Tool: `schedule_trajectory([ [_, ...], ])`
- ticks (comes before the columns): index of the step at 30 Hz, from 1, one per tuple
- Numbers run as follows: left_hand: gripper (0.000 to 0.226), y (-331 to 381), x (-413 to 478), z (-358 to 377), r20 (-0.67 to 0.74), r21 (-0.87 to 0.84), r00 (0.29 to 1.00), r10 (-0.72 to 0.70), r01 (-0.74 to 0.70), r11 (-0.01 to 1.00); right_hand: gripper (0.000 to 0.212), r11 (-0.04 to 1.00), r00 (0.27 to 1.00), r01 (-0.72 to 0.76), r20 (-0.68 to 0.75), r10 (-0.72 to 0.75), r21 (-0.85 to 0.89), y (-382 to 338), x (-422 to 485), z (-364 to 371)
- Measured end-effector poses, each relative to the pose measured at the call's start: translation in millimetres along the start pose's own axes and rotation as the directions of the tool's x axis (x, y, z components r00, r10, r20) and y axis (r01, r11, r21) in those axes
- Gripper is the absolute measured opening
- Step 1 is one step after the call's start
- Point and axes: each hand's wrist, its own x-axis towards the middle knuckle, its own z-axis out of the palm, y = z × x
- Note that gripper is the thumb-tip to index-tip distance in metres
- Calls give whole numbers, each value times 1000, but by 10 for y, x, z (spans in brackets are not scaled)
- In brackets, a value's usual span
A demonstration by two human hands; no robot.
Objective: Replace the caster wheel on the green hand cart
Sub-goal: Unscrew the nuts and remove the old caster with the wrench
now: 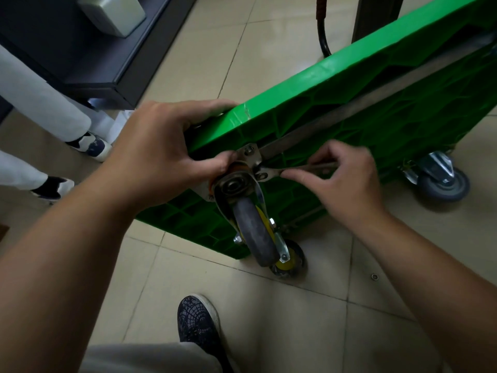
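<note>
1. Your left hand point(161, 154) grips the near corner of the green ribbed plastic hand cart point(349, 84). Its fingers curl over the cart's top edge, and the thumb presses beside the caster's steel mounting plate point(250, 157).
2. Your right hand point(347, 181) pinches a slim silver metal wrench point(320, 166) between thumb and fingertips. It lies against the cart's underside, with its head set at a bolt on the plate's right edge.
3. The cart is tipped up, its underside facing you.
4. The grey rubber caster wheel with a yellow hub point(255, 232) sits in its steel fork on that plate at the cart's near upper corner, off the floor and pointing towards you.
5. A second yellow-hubbed caster point(289, 262) shows at the cart's lower near corner, touching the beige floor tiles point(269, 319).
6. A third grey caster point(441, 179) sits at the cart's far lower end, on the tiles.
7. A small metal ring point(374, 276) lies on the tiles just right of the cart's lower near corner.
8. Your dark patterned shoe point(197, 321) stands on the tiles below the cart.
9. Another person's pale trouser legs and dark-and-white shoes point(92, 146) stand left of the cart, well apart from it.
</note>
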Motion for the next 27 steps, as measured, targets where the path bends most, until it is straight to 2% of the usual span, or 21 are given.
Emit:
schedule_trajectory([
  [2,62,1,-7,0,0,-3,1000,2,-2,1000,54,950,974,211,-29,-224,-231,-131,115,-147],
  [4,63,5,-12,2,-1,-6,1000,0,0,1000,52,859,917,362,-26,-398,-362,-268,206,-249],
  [6,63,3,-11,5,5,-11,1000,0,0,1000,51,806,882,425,-12,-471,-413,-348,249,-300],
  [8,64,-5,-8,2,12,-12,1000,-5,5,1000,52,791,875,441,8,-484,-424,-371,261,-309],
  [11,65,-13,-8,2,15,-8,1000,-6,6,1000,52,810,888,425,9,-461,-405,-311,268,-296],
  [14,65,-21,-5,3,20,-16,1000,-14,14,1000,52,904,946,317,23,-324,-286,-112,264,-315],
  [16,64,-31,-4,2,20,-20,1000,-20,20,1000,49,989,991,134,12,-133,-60,56,209,-306],
  [17,64,-35,-5,1,15,-20,1000,-19,20,1000,50,991,1000,5,5,-6,135,98,152,-278],
  [18,63,-35,-6,4,12,-18,1000,-18,18,1000,52,922,991,-136,37,131,363,119,64,-221],
  [19,63,-32,-8,9,11,-16,1000,-16,16,1000,57,792,963,-266,107,249,550,133,-43,-127],
  [21,63,-31,-5,14,5,-16,1000,-19,19,1000,63,512,884,-451,288,369,731,115,-272,151],
  [23,63,-31,3,18,4,-18,1000,-22,22,1000,56,336,821,-543,403,404,769,4,-478,437],
  [27,64,-21,-3,12,6,2,1000,-13,13,1000,67,184,730,-624,483,483,760,-272,-724,784],
])
